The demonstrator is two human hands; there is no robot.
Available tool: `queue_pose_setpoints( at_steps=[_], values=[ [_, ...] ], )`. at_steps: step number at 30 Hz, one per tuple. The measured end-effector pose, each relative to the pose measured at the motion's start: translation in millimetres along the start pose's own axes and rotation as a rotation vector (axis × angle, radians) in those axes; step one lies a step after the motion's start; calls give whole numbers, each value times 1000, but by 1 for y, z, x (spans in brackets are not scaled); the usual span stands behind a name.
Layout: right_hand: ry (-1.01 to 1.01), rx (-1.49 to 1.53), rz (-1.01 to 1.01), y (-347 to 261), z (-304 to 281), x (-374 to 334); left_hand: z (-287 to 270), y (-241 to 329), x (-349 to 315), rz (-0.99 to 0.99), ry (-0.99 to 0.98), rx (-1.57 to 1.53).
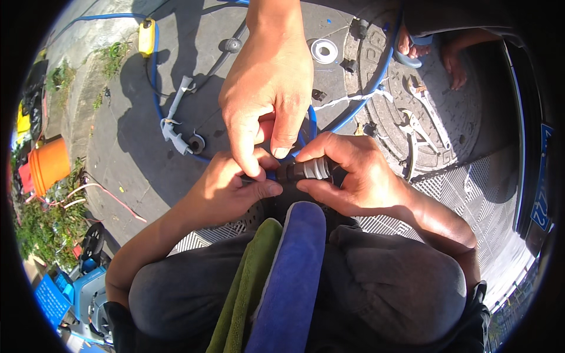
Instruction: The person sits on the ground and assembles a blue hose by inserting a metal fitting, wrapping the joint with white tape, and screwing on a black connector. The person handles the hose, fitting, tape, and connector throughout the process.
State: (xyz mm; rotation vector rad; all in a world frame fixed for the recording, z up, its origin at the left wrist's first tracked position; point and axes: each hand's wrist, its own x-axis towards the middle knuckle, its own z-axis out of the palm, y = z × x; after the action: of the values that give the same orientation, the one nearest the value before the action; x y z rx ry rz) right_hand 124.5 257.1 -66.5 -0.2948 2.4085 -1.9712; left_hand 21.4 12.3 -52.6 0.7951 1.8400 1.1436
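My right hand (368, 176) grips a grey and black hose connector (316, 169) between thumb and fingers. Facing it, my left hand (226, 188) pinches the end of a blue hose (271, 175) where it meets the connector's dark end. Whether the hose is seated inside cannot be made out. From the top of the view another person's hand (268, 88) reaches down, its fingertips at the joint beside my left fingers. Below my hands hang a purple cloth (300, 253) and a green cloth (250, 276), between my knees.
Blue hose (376, 76) curves over the paving. A grey spray gun (174, 120) lies left, near a yellow object (146, 37). A white tape roll (324, 51), adjustable wrench (432, 115) and pliers (415, 138) lie ahead. Another person's hand (453, 67) is far right; an orange bucket (49, 166) left.
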Motion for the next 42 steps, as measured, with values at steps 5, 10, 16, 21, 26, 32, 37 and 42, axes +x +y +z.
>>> queue_pose_setpoints(
  at_steps=[5, 10, 16, 21, 26, 32, 37, 42],
  values=[
    [20, -2, -45, 6, 1, -1, -4, 0, 1, 20, -27, 65],
    [23, -1, -19, 5, 0, -2, 0, 1, -2, 12, 13, 12],
    [13, -5, 27, 8, -2, -6, 4, 3, 0, -65, 7, -29],
    [24, 7, 42, 6, -4, -8, 5, 0, 2, -43, -23, 27],
    [17, -24, 3, 9, -5, -7, 3, 5, 2, -51, -20, 68],
    [9, 12, 42, 6, -4, -6, 4, -1, 0, -90, -18, 35],
    [-25, -23, 78, 6, -5, -7, 2, -1, 0, -83, -35, 52],
    [25, -10, 18, 7, -3, -6, 2, 2, 0, -57, -13, 81]
  ],
)
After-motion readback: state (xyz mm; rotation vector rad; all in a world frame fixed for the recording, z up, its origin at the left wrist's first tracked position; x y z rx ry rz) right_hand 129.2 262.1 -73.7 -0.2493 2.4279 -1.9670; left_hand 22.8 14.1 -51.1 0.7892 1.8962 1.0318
